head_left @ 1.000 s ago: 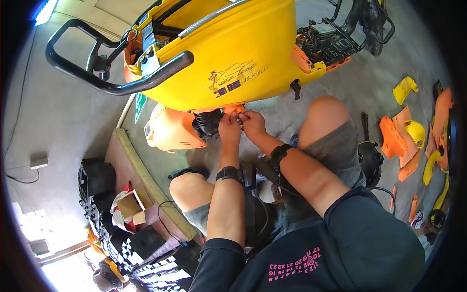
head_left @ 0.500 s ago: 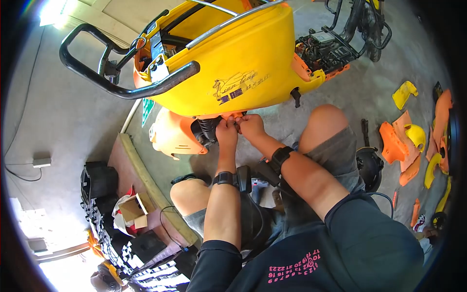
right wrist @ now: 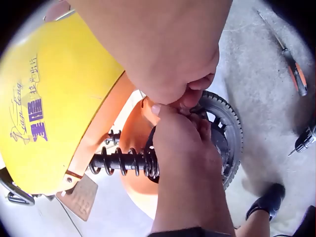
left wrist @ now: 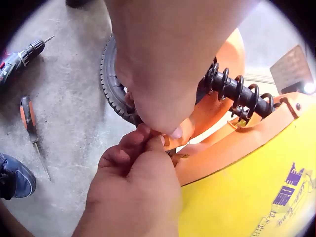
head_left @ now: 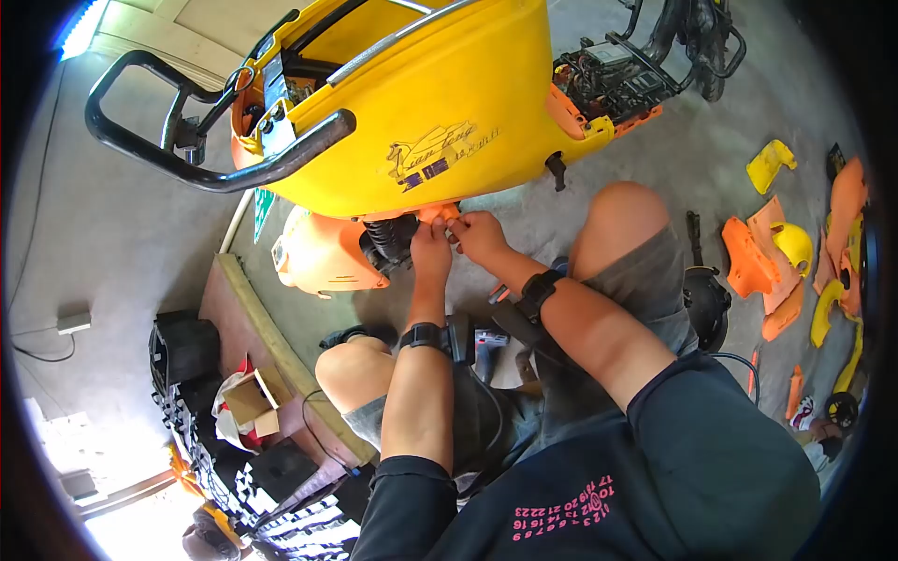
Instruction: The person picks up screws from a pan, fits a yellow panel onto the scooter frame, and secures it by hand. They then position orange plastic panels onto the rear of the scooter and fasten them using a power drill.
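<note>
A yellow scooter body [head_left: 449, 122] with an orange lower edge [head_left: 440, 214] fills the top of the head view. My left hand [head_left: 431, 254] and right hand [head_left: 481, 237] meet under that edge, fingertips close together. The left thumb lies against the orange plastic part [right wrist: 147, 109], fingers bent around its end. My right fingers pinch a small part beside it, mostly hidden between both hands; I cannot tell what it is. Close by are a black spring shock absorber [left wrist: 239, 94], the tyre [left wrist: 114, 81] and an orange fender [head_left: 327, 252].
A screwdriver [left wrist: 29, 118] and a cordless drill [left wrist: 22, 58] lie on the concrete floor. Orange and yellow panels [head_left: 748, 259] are scattered at the right beside a black helmet-like object [head_left: 706, 304]. Black handlebars [head_left: 224, 173] jut out at the upper left. A cardboard box [head_left: 253, 397] sits at lower left.
The head view dips and swings back, shifting the scooter down, then up and left. Both hands stay together under the orange edge, with small finger shifts. The drill between the knees comes into clearer view.
</note>
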`<state>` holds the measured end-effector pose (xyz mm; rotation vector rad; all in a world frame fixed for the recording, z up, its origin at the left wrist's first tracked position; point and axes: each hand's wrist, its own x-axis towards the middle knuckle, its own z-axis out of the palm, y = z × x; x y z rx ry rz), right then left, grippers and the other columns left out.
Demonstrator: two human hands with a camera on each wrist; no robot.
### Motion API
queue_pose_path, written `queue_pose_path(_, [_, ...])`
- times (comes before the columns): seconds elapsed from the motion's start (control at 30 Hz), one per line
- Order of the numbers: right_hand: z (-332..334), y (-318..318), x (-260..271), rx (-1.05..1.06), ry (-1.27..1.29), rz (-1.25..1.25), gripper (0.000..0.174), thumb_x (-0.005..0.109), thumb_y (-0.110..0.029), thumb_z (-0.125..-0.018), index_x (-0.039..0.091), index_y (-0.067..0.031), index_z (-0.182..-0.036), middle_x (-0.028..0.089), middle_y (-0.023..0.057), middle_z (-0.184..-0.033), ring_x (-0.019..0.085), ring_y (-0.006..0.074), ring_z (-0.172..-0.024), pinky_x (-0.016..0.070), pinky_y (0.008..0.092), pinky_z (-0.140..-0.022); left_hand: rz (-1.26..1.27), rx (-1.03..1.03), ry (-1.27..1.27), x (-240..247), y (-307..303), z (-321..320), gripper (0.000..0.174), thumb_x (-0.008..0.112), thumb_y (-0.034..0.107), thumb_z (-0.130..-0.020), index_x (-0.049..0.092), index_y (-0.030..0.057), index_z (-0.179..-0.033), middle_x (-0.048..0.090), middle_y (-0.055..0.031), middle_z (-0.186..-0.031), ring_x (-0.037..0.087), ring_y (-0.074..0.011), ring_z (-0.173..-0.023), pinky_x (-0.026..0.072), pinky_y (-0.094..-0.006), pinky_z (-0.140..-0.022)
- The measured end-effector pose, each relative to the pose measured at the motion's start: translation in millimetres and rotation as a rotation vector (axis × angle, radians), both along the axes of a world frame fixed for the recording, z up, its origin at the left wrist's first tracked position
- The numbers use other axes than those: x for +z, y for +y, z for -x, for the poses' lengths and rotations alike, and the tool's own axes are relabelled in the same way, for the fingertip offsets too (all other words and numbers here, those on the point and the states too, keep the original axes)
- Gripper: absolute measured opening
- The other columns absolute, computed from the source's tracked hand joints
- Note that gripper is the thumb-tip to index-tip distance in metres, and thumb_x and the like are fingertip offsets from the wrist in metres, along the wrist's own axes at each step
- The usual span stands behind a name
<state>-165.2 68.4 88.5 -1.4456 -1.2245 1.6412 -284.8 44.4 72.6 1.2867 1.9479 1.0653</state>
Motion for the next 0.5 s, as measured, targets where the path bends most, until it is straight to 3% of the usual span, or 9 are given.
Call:
queue_pose_path(0.07, [-4.3,2.7,5.1,0.009,-0.006,-0.003,0.028,0.061,-0.022,-0.093,0.069,0.0039,-0.083,0.069,0.0097,-0.07,0.063,0.0146,-0.054,0.0495,0.0283,-0.05,0.077,0.034,0.093,1.2,3.2,0.1,0.031,0.055,0.027,-0.095,0.066,-0.0018,-0.097,0.067,-0.025,-0.085,0.066,-0.0418,-0.082,0.0499,-0.046,-0.069])
queue_pose_path(0.2, [4.1,-2.2,-6.0,-0.063,0.077,-0.018,0.029,0.062,-0.023,-0.092,0.067,0.0037,-0.081,0.068,0.01,-0.068,0.062,0.0171,-0.05,0.0495,0.0299,-0.05,0.073,0.036,0.132,7.2,-1.1,-1.9,0.029,0.056,0.026,-0.094,0.066,-0.0007,-0.098,0.067,-0.0243,-0.086,0.066,-0.0415,-0.083,0.0501,-0.0458,-0.07])
queue_pose_path(0.27, [5.8,-4.0,-3.0,-0.059,0.065,-0.015,0.029,0.062,-0.023,-0.092,0.067,0.0036,-0.082,0.068,0.01,-0.069,0.061,0.017,-0.049,0.0494,0.03,-0.049,0.032,-0.007,0.102,8.4,1.5,-1.1,0.029,0.054,0.025,-0.097,0.066,-0.0019,-0.097,0.068,-0.019,-0.082,0.067,-0.0291,-0.073,0.0505,-0.0381,-0.067])
queue_pose_path(0.5, [-0.5,-5.0,10.3,-0.019,-0.026,0.006,0.031,0.06,-0.025,-0.095,0.067,0.0031,-0.085,0.068,0.0078,-0.072,0.06,0.0139,-0.052,0.049,0.0282,-0.051,0.069,-0.071,0.047,15.1,2.3,3.9,0.031,0.055,0.026,-0.097,0.065,-0.003,-0.097,0.068,-0.02,-0.084,0.067,-0.0341,-0.077,0.0506,-0.0391,-0.068])
